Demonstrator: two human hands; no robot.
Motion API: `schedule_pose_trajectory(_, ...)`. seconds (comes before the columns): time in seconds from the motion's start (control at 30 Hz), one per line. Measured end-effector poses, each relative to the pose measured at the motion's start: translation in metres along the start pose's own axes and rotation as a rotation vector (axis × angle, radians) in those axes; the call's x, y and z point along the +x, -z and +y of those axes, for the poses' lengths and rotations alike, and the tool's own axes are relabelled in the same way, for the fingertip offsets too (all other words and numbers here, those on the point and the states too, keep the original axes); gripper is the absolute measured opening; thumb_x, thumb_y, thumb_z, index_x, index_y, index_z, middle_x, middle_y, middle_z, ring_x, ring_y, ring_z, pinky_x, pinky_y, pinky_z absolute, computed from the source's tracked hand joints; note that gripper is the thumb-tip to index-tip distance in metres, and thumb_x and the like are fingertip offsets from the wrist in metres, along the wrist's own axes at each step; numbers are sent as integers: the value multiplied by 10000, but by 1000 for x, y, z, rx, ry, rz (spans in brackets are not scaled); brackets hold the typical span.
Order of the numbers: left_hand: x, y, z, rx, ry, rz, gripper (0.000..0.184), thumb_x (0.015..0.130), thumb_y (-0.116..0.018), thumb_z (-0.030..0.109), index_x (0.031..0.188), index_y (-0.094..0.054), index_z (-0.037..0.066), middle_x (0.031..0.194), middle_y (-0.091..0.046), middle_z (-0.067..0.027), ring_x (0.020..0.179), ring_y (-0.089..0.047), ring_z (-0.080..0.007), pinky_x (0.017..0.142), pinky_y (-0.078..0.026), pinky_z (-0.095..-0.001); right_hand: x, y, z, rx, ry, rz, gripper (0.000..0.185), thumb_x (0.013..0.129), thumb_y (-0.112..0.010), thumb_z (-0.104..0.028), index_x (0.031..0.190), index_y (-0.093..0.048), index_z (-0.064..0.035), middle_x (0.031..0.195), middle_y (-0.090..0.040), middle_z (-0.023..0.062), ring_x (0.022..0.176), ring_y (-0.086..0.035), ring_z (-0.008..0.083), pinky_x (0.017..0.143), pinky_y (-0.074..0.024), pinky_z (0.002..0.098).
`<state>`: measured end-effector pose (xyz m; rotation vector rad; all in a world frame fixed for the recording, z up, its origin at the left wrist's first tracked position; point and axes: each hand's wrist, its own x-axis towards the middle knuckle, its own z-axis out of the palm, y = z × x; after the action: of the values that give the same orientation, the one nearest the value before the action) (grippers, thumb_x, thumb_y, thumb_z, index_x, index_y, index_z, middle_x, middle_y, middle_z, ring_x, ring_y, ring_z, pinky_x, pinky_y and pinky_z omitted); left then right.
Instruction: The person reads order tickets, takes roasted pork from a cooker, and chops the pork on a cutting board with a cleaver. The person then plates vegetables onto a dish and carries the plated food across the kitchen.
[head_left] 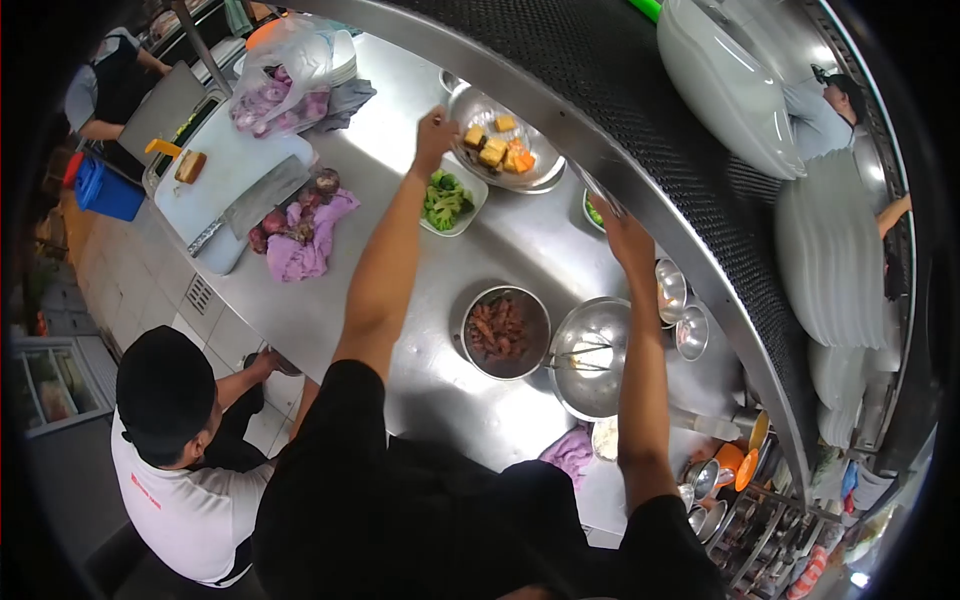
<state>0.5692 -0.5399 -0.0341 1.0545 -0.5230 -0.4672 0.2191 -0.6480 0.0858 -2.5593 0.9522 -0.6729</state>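
My left hand (434, 140) is at the left rim of a shallow metal bowl (540, 150), its fingers curled against the edge. Browned yellow cubes (492, 152) and some orange pieces lie in that bowl. Just below my left hand is a white dish of broccoli (446, 203). My right hand (628, 238) reaches up to the shelf edge, beside a small bowl of greens (592, 210); its fingers are blurred against the metal, so their grip is unclear. Nearer me stand a pot of reddish-brown pieces (498, 332) and a wide metal bowl (577, 393) with a utensil across it.
A steel shelf (620, 150) curves over the table's far side, bearing stacked white plates (828, 250). At left are a cleaver (255, 205), a cutting board (205, 220), onions on a purple cloth (300, 262) and a bag of onions (285, 95). A person (180, 460) sits close at left.
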Motion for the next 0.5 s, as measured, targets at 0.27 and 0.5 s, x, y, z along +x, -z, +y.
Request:
schedule_pose_trajectory(0.27,-31,59,96,514,-381,-125,261,775,-583,13,679,-346,65,620,-309,38,586,-282,-62,496,-243,-253,48,-92,-119,32,242,-78,598,859,-577,-546,1128,-627,-14,915,-672,206,922,-646,363,802,-493,429)
schedule_pose_trajectory(0.5,-66,79,98,524,-416,-34,258,757,-601,5,675,-359,37,582,-259,10,562,-271,-66,475,-259,-266,17,-95,-149,-44,175,-263,425,861,-595,-424,871,-650,-3,781,-667,190,802,-657,365,699,-514,445)
